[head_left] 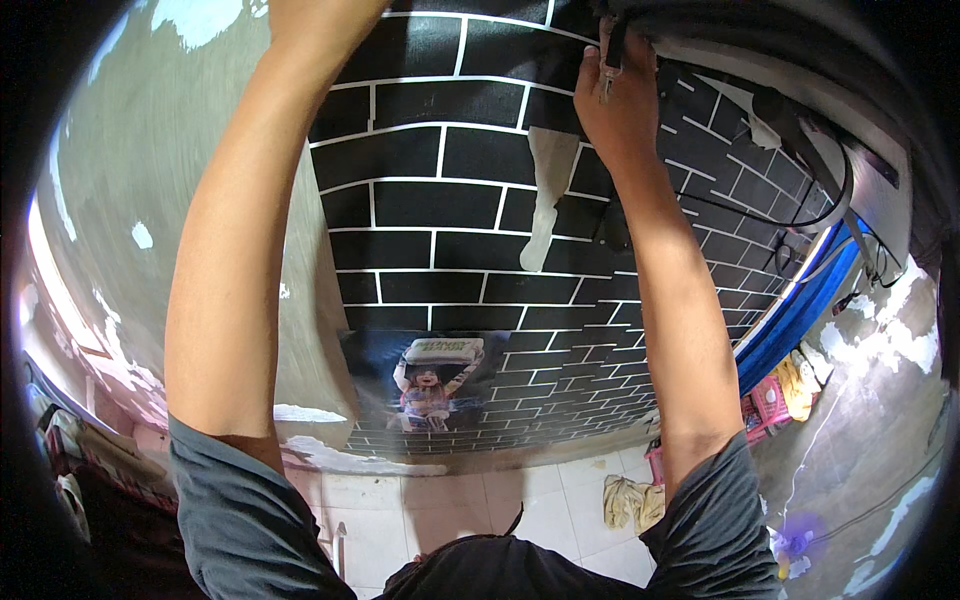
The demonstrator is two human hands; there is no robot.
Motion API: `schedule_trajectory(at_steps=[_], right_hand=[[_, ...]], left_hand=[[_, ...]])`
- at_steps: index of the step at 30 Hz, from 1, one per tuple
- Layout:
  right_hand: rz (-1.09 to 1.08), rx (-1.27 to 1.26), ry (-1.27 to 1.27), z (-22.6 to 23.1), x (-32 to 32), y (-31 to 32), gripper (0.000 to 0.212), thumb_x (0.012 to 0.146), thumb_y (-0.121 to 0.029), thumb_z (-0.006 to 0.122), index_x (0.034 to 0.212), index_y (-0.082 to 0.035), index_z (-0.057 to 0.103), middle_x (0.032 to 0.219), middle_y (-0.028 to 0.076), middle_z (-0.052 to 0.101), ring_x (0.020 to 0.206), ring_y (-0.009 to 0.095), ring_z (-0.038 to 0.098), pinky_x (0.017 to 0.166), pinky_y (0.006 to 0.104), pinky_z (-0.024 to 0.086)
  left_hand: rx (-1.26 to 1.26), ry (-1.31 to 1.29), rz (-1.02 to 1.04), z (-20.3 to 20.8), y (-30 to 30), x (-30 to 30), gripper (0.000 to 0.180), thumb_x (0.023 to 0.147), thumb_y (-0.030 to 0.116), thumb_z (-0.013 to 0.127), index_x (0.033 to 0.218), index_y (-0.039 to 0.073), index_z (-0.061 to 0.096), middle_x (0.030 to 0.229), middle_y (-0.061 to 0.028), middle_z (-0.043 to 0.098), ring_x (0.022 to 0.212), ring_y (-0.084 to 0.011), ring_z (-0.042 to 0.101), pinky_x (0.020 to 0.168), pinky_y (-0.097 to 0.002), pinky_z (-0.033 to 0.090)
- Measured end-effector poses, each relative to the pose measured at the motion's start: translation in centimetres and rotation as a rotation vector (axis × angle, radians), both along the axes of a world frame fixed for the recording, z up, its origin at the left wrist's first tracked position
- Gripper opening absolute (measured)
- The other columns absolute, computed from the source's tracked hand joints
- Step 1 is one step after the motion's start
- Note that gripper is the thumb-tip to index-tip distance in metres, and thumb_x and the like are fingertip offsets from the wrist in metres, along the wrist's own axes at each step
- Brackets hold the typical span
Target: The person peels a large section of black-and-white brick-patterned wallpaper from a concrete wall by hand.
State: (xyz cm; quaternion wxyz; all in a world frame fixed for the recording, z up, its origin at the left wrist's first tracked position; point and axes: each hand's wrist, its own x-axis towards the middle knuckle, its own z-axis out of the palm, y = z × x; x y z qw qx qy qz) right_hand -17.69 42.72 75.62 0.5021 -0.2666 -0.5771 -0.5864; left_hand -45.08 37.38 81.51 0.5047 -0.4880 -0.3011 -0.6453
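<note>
A wall covering of black brick pattern with white lines spreads in front of me. Both my arms are raised along it. At the upper edge, my left hand shows only its wrist and lower part beside the covering's left border; its fingers are out of the picture. My right hand is closed at the upper right, around a slim dark object with a shiny end; its exact kind is unclear. Between my arms, a torn strip exposes pale wall. Lower down, a picture of a person is on the covering.
Bare grey-green plaster with peeling patches lies left. A dark-and-white fixture with hanging cables juts out at right, near a blue cloth. Below are white floor tiles, a beige cloth and a pink basket.
</note>
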Motion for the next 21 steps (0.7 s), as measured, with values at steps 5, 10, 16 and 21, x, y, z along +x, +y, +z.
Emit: schedule_trajectory(at_steps=[5, 10, 16, 21], right_hand=[[-0.018, 0.040, -0.029, 1.3, 1.2, 2.4, 0.033, 0.092, -0.016, 0.056, 0.117, 0.006, 0.058, 0.110, 0.032, 0.058, 0.096, 0.047, 0.061, 0.088, 0.0506, 0.052], [-0.095, -0.020, -0.017, 1.2, 1.8, 1.9, 0.033, 0.090, -0.017, 0.058, 0.114, 0.006, 0.059, 0.104, 0.031, 0.060, 0.089, 0.045, 0.062, 0.083, 0.0515, 0.052], [-0.121, 0.015, -0.021, 0.9, 0.3, 1.1, 0.029, 0.091, -0.013, 0.056, 0.114, 0.005, 0.060, 0.101, 0.027, 0.062, 0.093, 0.044, 0.061, 0.083, 0.0508, 0.050], [0.022, 0.019, 0.034, 1.2, -0.4, 1.0, 0.026, 0.089, -0.011, 0.056, 0.108, 0.004, 0.063, 0.105, 0.025, 0.061, 0.096, 0.042, 0.060, 0.086, 0.0509, 0.048]], left_hand=[[-0.153, 0.236, 0.025, 1.4, 1.4, 4.9, 0.041, 0.081, 0.018, 0.063, 0.115, -0.005, 0.058, 0.116, -0.0238, 0.059, 0.113, -0.0375, 0.056, 0.099, -0.0490, 0.042], [-0.195, 0.432, -0.108, 3.0, 3.2, 9.4, 0.030, 0.083, 0.017, 0.061, 0.107, -0.001, 0.061, 0.111, -0.0186, 0.063, 0.106, -0.0358, 0.060, 0.097, -0.0565, 0.040], [-0.240, 0.430, -0.286, 4.7, 5.2, 11.5, 0.029, 0.077, 0.008, 0.058, 0.105, 0.009, 0.064, 0.098, -0.0188, 0.068, 0.096, -0.0398, 0.062, 0.084, -0.0540, 0.044], [-0.157, 0.368, -0.568, 3.7, 8.0, 13.8, 0.032, 0.075, 0.015, 0.071, 0.106, 0.009, 0.066, 0.100, -0.0156, 0.069, 0.097, -0.0352, 0.066, 0.081, -0.0415, 0.053]])
